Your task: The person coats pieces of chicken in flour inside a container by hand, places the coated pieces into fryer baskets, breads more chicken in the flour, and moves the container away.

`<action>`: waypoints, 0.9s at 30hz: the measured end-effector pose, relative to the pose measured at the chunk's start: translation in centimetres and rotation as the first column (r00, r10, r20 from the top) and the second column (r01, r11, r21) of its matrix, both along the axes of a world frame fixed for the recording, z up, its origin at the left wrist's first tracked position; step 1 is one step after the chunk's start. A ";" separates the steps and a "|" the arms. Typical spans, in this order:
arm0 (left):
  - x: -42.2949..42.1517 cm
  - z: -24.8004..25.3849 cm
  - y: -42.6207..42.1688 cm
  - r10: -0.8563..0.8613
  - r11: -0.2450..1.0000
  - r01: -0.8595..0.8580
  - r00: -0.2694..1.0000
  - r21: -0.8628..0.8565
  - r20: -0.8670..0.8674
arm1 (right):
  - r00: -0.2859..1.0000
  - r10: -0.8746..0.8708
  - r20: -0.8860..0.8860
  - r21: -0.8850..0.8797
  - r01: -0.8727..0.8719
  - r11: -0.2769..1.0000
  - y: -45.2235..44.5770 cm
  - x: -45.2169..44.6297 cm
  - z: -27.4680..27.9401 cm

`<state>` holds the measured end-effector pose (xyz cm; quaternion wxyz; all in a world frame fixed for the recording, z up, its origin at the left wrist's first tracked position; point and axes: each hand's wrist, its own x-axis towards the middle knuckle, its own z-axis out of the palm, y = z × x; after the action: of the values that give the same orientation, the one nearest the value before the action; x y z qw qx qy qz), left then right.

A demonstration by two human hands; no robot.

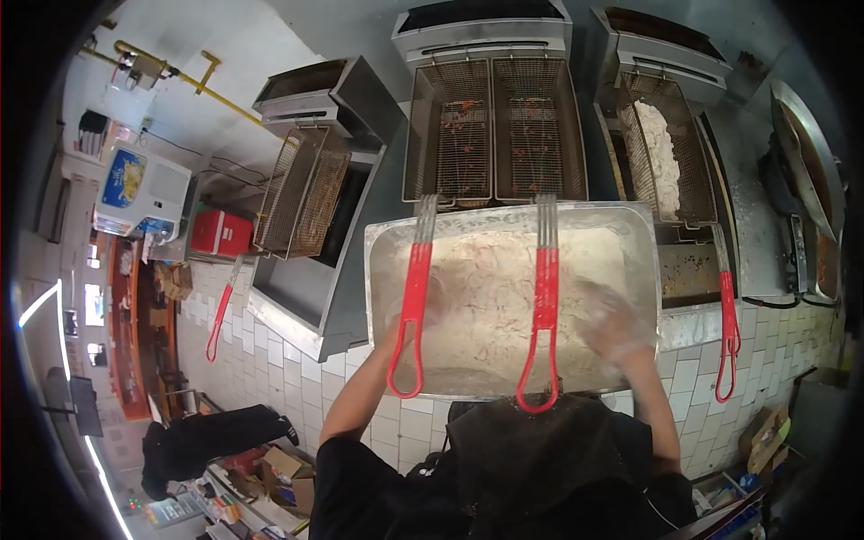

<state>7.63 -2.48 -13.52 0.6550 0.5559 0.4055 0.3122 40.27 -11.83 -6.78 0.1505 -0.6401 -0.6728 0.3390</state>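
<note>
Flour coating (504, 310) lies inside the metal pan (382, 270). Left hand (435, 301) sits near its left edge, right hand (614, 326) near its right; blur obscures both grips. Coating likely handles soft, loose: cup from beneath.

We are in a commercial-looking fry kitchen, the sort a restaurant or takeaway has.
Three metal fryers (481, 40) stand in a row, more than we would expect in a home, with wire baskets (450, 135) at each and long red handles (546, 288) reaching past the front edges. At the middle fryer's front edge we see a big, deep metal tray (380, 288) of flour (490, 297), and a basket at the right-hand fryer holds pale, floury food (657, 157). A yellow pipe (184, 78) runs along the wall (243, 45), and pale tiles (387, 423) cover the floor.
</note>
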 end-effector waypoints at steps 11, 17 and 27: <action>6.6 -1.1 0.4 0.121 0.665 0.669 0.342 0.332 -0.932 | 0.967 0.235 0.101 -0.107 -0.225 0.968 4.5 -9.7 -10.4; 5.6 -7.0 2.1 -0.242 0.748 0.560 0.731 0.357 -0.639 | 0.657 -0.326 -0.680 -0.371 0.076 0.926 5.2 -6.8 -11.1; -3.2 -7.2 3.4 -0.208 0.914 0.336 0.870 -0.228 0.448 | 0.879 -0.006 0.477 0.074 -0.034 0.997 5.5 -3.2 -2.1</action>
<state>4.44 0.88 -20.73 0.8399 0.4235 0.2165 0.2615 37.02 -6.37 -8.88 0.0033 -0.6924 -0.7068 0.1451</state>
